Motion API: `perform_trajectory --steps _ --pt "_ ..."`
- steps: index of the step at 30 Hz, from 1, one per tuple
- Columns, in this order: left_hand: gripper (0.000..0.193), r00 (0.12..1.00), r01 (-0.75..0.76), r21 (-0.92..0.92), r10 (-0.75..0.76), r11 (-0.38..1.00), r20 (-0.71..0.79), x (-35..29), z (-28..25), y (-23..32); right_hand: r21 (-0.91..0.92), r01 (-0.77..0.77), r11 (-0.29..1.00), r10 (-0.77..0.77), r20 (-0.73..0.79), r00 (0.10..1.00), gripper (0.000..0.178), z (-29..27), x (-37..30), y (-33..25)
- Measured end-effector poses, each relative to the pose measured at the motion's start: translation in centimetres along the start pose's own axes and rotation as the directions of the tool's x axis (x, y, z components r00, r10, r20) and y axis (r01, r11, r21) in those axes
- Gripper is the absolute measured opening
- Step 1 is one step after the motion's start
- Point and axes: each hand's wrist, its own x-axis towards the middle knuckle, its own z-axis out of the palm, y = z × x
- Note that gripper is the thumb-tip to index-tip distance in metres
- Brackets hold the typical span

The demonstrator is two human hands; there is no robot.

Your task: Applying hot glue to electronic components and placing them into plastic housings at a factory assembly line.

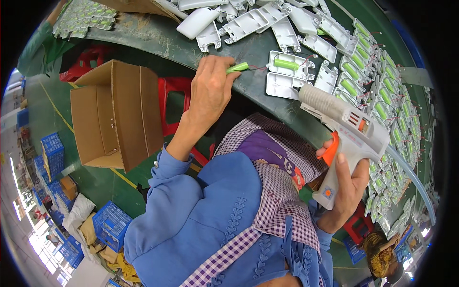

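My left hand [210, 88] is at the table's near edge, fingers closed on a green cylindrical battery [237, 67] with thin red wires trailing to the right. My right hand [349, 186] grips a white hot glue gun [356, 125], with a finger by its orange trigger. The gun points left, its nozzle end over an unfilled white plastic shell [279, 86]. Just beyond that shell lies another white shell [275, 56] with a green battery [286, 64] set in it. Whether glue is coming out cannot be seen.
Loose white shells [246, 25] are heaped along the table's far side. Rows of shells with green batteries [382, 111] cover its right. A cardboard box [138, 115] stands left, beside a red stool [174, 98]. Another person's sleeve [36, 55] shows upper left; blue crates [111, 224] stand below.
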Motion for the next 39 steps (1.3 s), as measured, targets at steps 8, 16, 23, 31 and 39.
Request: perform_trajectory --steps 8,16,23,31,39 --pt "0.019 0.999 0.030 -0.284 -0.022 0.958 0.033 1.7 0.7 3.5 -0.074 -0.014 0.997 0.015 0.016 1.000 0.033 -0.7 0.1 0.7" --pt "0.017 0.985 -0.124 -0.167 0.141 0.978 0.096 2.4 3.3 5.2 -0.023 -0.002 1.000 0.003 0.002 1.000 0.033 -0.9 -1.0 0.3" --pt "0.019 0.975 -0.084 -0.128 0.108 0.988 0.193 2.2 3.8 5.3 -0.038 0.014 0.999 -0.015 -0.015 1.000 0.033 -0.1 -0.8 0.1" --pt "0.019 0.974 -0.068 -0.166 0.102 0.984 0.205 2.0 3.7 5.4 -0.074 0.014 0.997 -0.014 -0.002 1.000 0.033 0.4 0.4 0.1" --pt "0.019 0.978 -0.054 -0.215 0.096 0.975 0.188 1.9 4.0 5.4 -0.072 0.019 0.997 -0.019 -0.004 1.000 0.032 -0.4 -0.7 0.3"
